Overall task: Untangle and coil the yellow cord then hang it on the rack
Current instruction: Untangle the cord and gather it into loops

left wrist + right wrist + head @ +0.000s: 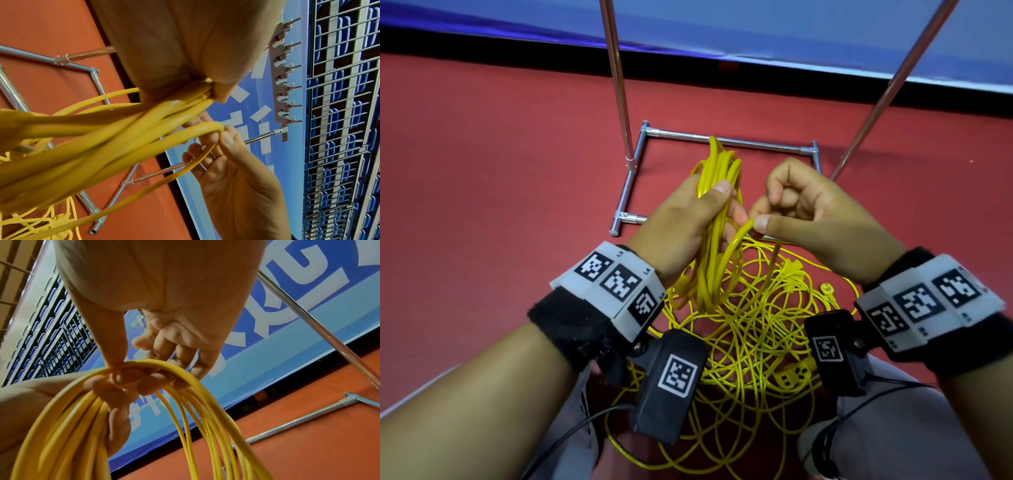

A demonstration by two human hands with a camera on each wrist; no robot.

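Wrist bands (pixel 608 278) sit closest in the head view; beyond them the left hand (pixel 681 222) grips several gathered loops of yellow cord (pixel 717 192), and the right hand (pixel 808 212) pinches one strand beside it. Most cord lies tangled on the floor (pixel 482 171) before the rack (pixel 729 139). Left-wrist view: thin, smooth, floppy strands, likely slippery, best held at the loop tops. Right-wrist view shows the same pinch.
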